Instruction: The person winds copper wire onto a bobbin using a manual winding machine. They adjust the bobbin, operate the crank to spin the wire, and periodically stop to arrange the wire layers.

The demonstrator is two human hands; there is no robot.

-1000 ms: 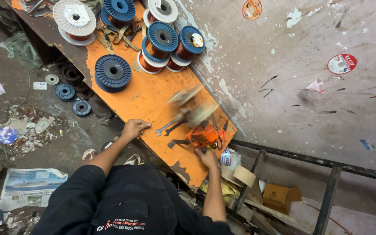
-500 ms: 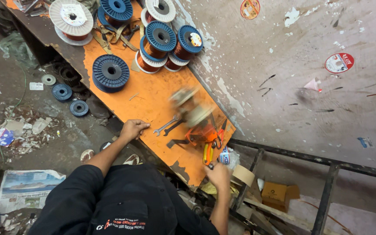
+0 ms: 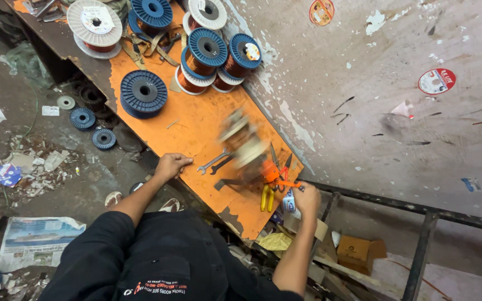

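Left hand: [image 3: 172,165] lay palm down, fingers spread flat on the front edge of the orange-painted wooden bench top [image 3: 196,125], holding nothing.
Right hand: [image 3: 307,199] closed around a small white cylindrical container with blue print [image 3: 289,204] at the right-hand end of the bench, just off its corner.
Near right hand: yellow-handled pliers [image 3: 266,196] lay on the bench just beside the container; orange-handled cutters [image 3: 277,170] sat just above them.
Between hands: two grey metal open-ended spanners [image 3: 214,163] lay crossed on the bench, near the left hand.
Blurred item: a brown and cream wound object [image 3: 244,146] sat beside the spanners, too smeared to tell its kind.
Further out: blue plastic spools of copper wire [image 3: 207,53] clustered at the far end by the grey scuffed wall [image 3: 375,83]; one flat dark blue empty spool [image 3: 143,92] sat apart from them, nearer the front edge.
Floor: folded newspaper [image 3: 40,239] lay left of the person's black sleeve [image 3: 101,251].
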